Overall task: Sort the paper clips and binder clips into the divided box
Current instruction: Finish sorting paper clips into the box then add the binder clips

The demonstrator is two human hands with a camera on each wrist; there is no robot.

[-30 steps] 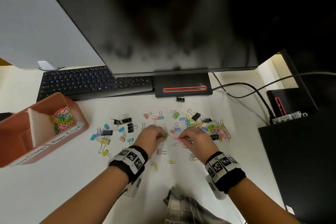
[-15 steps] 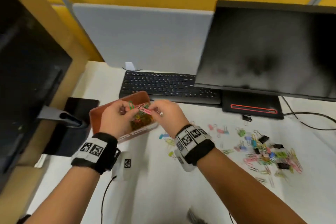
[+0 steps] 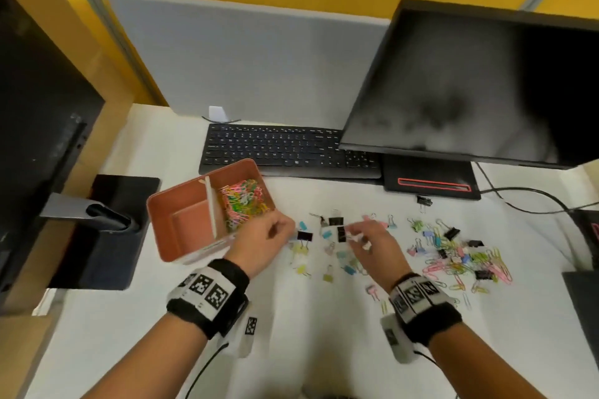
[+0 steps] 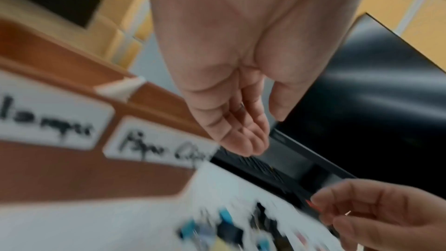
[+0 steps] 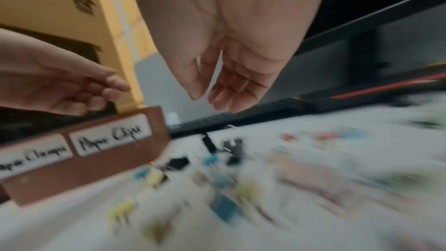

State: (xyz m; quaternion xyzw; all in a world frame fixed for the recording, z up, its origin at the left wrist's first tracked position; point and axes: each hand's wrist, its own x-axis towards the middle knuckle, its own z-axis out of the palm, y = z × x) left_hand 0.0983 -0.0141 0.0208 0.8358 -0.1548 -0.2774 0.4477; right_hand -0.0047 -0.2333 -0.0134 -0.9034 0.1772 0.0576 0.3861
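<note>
Hovering over scattered binder clips (image 3: 337, 230) beside the divided box (image 3: 181, 233), both hands look empty from the head camera. Left wrist: left hand (image 4: 231, 102) slack, unloaded. Right wrist: right hand (image 5: 224, 75) likewise. Clips seem light, springy; pinch the bodies.

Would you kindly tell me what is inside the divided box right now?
The divided box holds a heap of coloured paper clips in its right compartment. The left compartment looks empty, though its near wall hides part of its floor.

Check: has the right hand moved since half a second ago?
Yes. The right hand has left the divided box and moved right, over the loose binder clips.
</note>
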